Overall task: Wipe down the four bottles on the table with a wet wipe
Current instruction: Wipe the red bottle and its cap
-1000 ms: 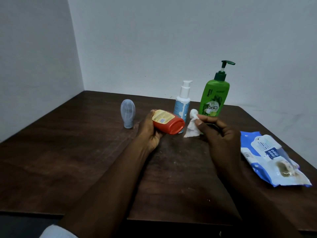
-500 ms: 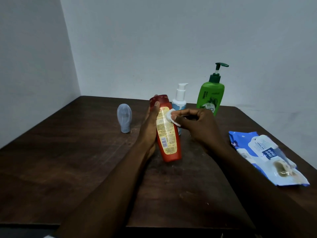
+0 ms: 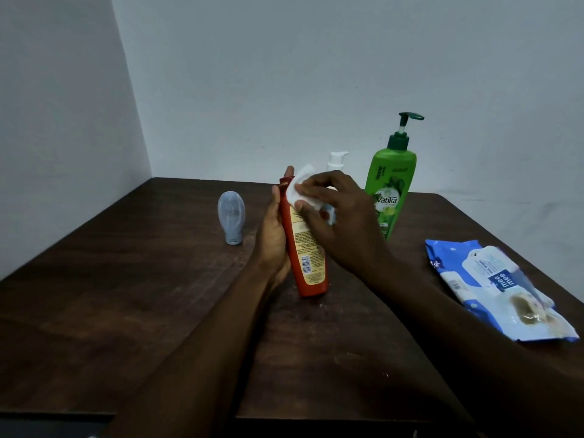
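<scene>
My left hand [image 3: 272, 238] grips a red bottle [image 3: 308, 257] with a yellow label, held nearly upright above the dark wooden table [image 3: 126, 295]. My right hand [image 3: 339, 216] pinches a white wet wipe [image 3: 300, 186] and presses it against the bottle's upper part. A green pump bottle [image 3: 390, 188] stands behind my right hand. Most of a white pump bottle [image 3: 337, 159] is hidden behind that hand; only its pump head shows. A small grey-blue bottle [image 3: 231, 216] stands on its cap to the left.
A blue and white wet-wipe pack [image 3: 499, 289] lies flat near the table's right edge. White walls meet in a corner behind the table. The table's near edge runs along the bottom of the view.
My left hand turned the red bottle from lying sideways to nearly upright. My right hand brought the wipe onto the bottle and slid it up toward the top.
</scene>
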Demonstrator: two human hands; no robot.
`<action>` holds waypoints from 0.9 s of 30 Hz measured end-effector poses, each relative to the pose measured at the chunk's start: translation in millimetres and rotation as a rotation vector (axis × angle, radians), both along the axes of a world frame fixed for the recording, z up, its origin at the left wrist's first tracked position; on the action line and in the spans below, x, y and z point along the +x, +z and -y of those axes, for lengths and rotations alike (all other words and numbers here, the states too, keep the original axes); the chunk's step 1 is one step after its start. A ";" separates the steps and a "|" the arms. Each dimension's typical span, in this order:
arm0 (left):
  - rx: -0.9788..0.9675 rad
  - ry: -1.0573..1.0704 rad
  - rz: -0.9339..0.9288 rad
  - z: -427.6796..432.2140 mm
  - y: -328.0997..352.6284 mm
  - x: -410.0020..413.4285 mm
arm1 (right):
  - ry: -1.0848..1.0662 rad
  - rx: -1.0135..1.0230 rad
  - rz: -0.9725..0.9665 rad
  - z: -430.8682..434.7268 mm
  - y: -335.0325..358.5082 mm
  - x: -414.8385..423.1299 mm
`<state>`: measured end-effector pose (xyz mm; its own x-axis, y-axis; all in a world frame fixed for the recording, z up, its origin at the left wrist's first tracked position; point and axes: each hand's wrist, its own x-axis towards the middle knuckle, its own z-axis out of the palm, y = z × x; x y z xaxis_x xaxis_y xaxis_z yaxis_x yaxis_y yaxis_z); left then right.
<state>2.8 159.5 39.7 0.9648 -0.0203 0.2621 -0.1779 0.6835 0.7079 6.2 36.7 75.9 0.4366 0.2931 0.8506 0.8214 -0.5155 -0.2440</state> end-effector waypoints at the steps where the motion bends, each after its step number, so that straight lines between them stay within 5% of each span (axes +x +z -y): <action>1: -0.015 -0.008 -0.006 -0.5 1.0 -1.9 | -0.007 -0.064 0.041 -2.4 -1.2 -0.2; 9: -0.104 -0.124 0.010 -10.2 1.6 -3.2 | 0.002 -0.300 0.183 -2.2 -13.5 -2.2; 27: 0.118 -0.105 -0.149 -11.7 -5.6 3.1 | 0.120 -0.490 -0.035 34.5 -63.4 -47.3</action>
